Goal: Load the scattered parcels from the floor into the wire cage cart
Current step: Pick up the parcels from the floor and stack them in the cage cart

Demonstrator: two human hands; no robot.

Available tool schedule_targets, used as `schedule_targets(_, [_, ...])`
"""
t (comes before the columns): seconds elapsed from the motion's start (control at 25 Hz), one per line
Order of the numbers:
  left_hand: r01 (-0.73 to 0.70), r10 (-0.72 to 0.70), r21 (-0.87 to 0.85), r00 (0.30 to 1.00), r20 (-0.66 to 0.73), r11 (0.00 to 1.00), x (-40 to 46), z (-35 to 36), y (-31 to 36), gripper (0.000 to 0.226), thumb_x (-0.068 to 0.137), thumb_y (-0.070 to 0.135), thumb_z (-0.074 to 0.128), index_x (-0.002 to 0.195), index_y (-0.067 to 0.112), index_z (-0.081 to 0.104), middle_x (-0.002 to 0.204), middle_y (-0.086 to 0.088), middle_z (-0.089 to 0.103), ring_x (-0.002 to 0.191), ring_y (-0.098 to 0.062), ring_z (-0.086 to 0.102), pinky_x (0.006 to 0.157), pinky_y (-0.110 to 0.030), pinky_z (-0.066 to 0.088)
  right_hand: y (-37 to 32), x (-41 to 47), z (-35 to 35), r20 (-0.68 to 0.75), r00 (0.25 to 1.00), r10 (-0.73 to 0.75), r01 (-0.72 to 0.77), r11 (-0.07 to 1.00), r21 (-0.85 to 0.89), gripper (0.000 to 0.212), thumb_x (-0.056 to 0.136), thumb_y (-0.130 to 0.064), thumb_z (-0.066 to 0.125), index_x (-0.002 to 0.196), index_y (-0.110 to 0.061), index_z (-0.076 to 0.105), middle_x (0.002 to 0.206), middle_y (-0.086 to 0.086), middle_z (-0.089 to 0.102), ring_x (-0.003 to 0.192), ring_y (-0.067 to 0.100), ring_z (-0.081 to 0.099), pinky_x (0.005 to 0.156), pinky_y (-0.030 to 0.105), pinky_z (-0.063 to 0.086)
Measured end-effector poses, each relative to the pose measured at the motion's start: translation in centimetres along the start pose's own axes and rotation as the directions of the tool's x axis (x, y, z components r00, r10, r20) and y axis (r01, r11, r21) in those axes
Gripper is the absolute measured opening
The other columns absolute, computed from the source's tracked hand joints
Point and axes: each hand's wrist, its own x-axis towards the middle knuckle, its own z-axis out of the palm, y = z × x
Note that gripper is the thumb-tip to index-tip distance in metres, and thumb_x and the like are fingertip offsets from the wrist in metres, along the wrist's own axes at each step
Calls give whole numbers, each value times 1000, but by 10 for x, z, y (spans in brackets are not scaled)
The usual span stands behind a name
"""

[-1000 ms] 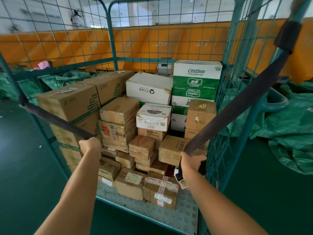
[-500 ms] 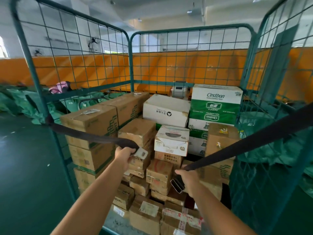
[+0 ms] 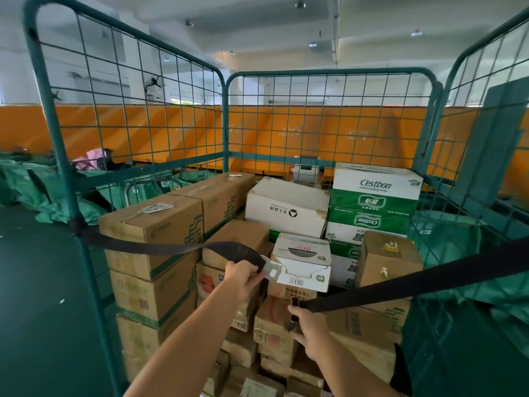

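Both hands grip strap ends over the open front of the wire cage cart: the left hand curls round the left strap just behind its metal tongue, and the right hand, at about five o'clock from the left, closes on the buckle end of the right strap, which runs taut toward three o'clock. Parcels fill the cart from seven o'clock round to two o'clock, brown cartons stacked at nine, a white box at twelve and green Cestbon cases at one o'clock.
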Motion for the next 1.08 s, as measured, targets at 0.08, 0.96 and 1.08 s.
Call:
schedule_targets(0.08, [22, -22, -32, 1000, 5, 999, 8, 7, 1, 40, 89, -7, 58, 126, -2, 45, 102, -19, 55, 84, -28, 61, 64, -32, 57, -8, 14, 4, -17, 999, -44, 43, 999, -34, 51, 80, -9, 75, 122, 2, 49, 99, 12, 59, 94, 27, 59, 93, 41, 51])
schedule_targets(0.96, [249, -227, 292, 968, -107, 924, 158, 56, -29, 41, 88, 35, 67, 113, 5, 53, 107, -16, 65, 72, -19, 60, 39, -20, 44, -50, 118, -11, 169, 985, 39, -106, 906, 410, 22, 77, 17, 43, 80, -5, 45, 102, 15, 51, 99, 29, 55, 58, 29, 57])
schedule_targets(1.08, [248, -220, 315, 968, -121, 916, 149, 54, -35, 39, 91, 37, 61, 112, 5, 53, 107, -16, 63, 73, -19, 59, 38, -20, 41, -49, 100, -10, 203, 979, 22, -122, 860, 496, 28, 80, 19, 33, 80, -9, 40, 102, 16, 45, 99, 34, 53, 57, 32, 60])
